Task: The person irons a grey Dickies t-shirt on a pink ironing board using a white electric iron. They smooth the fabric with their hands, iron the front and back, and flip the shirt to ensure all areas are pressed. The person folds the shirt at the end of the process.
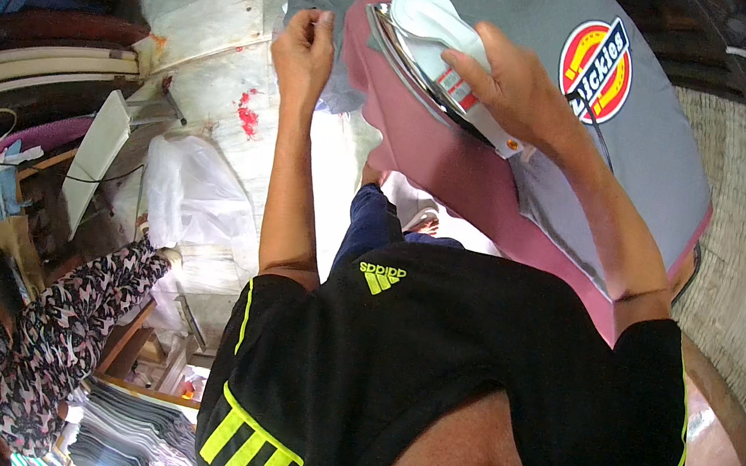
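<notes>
Your right hand irons a grey shirt while your left pinches its edge.

Your right hand wraps the handle of the white iron; its fingers curl over the top of the grip, and the iron's body and metal soleplate lie just beyond and under them, flat on the grey shirt. The shirt is spread over a maroon-covered ironing board. Your left hand is clenched at the board's left edge, its fingers pinching grey fabric there. A round red-and-yellow patch lies on the shirt, just right of your right hand.
</notes>
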`<state>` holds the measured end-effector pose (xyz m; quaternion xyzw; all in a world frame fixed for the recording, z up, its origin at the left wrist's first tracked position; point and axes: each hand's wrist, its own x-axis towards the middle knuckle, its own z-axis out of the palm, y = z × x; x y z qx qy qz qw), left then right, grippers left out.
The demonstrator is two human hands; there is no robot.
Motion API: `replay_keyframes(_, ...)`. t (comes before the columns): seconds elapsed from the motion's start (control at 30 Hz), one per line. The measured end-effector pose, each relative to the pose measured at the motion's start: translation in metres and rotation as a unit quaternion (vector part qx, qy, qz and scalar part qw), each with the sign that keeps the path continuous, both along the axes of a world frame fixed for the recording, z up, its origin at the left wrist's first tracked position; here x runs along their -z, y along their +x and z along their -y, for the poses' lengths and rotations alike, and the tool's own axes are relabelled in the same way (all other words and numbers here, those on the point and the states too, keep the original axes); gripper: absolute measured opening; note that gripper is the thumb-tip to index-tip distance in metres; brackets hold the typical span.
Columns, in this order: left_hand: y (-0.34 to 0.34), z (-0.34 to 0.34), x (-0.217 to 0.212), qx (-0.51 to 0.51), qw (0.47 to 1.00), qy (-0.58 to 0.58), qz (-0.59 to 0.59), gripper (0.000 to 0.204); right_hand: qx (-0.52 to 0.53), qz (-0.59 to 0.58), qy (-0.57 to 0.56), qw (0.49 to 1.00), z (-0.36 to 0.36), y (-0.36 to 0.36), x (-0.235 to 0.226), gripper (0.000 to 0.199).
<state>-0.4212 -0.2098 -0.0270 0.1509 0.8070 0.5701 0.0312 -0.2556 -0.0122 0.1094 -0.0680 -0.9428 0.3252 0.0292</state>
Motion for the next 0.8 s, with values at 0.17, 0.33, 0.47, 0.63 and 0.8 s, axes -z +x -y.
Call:
replay_keyframes(0.17,0.012,-0.031,-0.032,0.060,0.994,0.010,-0.094,0.033,-0.022,0.003,0.060,0.998,-0.013,0.022,-0.005,0.045)
replay_keyframes(0.33,0.023,-0.071,-0.022,0.068,0.958,-0.160,-0.226,0.046,0.026,0.011,0.017,0.999,-0.023,0.082,-0.007,0.046)
replay_keyframes(0.47,0.027,-0.092,-0.004,-0.022,0.934,-0.215,-0.286,0.046,0.073,0.042,0.020,0.996,-0.026,0.146,-0.009,0.045)
replay_keyframes(0.63,0.018,-0.084,-0.010,-0.036,0.938,-0.216,-0.270,0.047,0.194,0.083,-0.042,0.977,0.000,0.228,-0.014,0.044)
replay_keyframes(0.8,-0.011,-0.064,0.003,0.102,0.982,-0.113,-0.110,0.044,0.211,0.110,-0.079,0.968,0.006,0.236,-0.021,0.042)
